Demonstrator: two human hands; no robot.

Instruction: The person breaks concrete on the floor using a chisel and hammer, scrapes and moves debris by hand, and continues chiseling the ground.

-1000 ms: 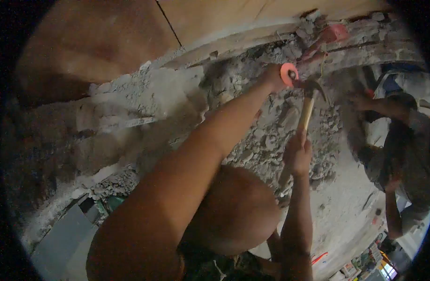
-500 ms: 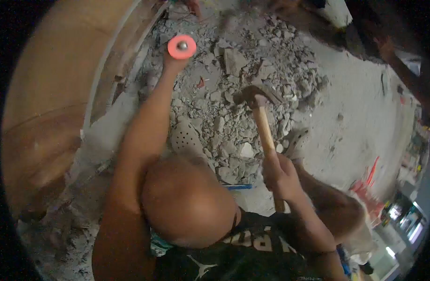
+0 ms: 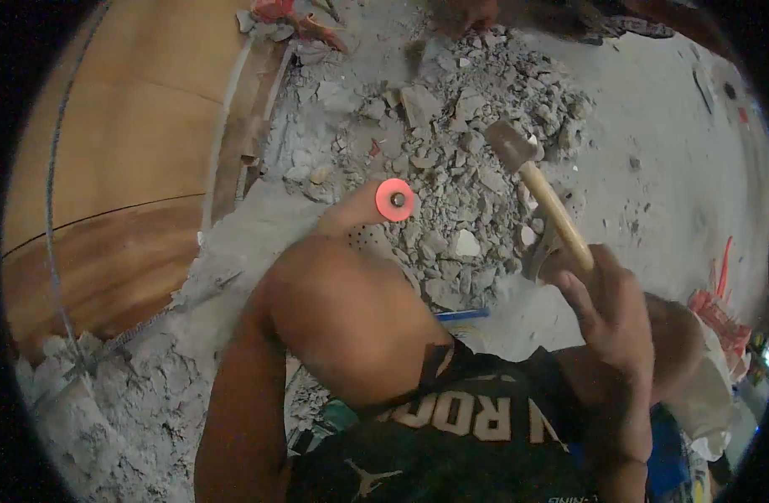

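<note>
The left hand (image 3: 361, 208) is closed around a pink-guarded tool (image 3: 398, 200), its fingers mostly hidden by the round guard; the tool's round metal end faces the camera in the middle of the guard, and the part beneath cannot be seen. The right hand (image 3: 606, 298) grips the wooden handle of a hammer (image 3: 558, 216), fingers wrapped round it; the hammer slants far and to the left, its metal head over the right part of the rubble (image 3: 451, 180), to the right of the guard and well apart from it.

The rubble, grey broken chunks and dust, spreads over the floor (image 3: 665, 155) between and beyond the hands; a shoe with small holes (image 3: 369, 239) shows just on the near side of the guard, partly behind the left leg (image 3: 351, 310). A wooden panel (image 3: 141, 109) stands on the left; a blue strip (image 3: 464, 315) lies at the near edge of the rubble; a crumpled red bag (image 3: 721, 320) is on the right; another person's hand (image 3: 478, 13) shows blurred at the far edge.
</note>
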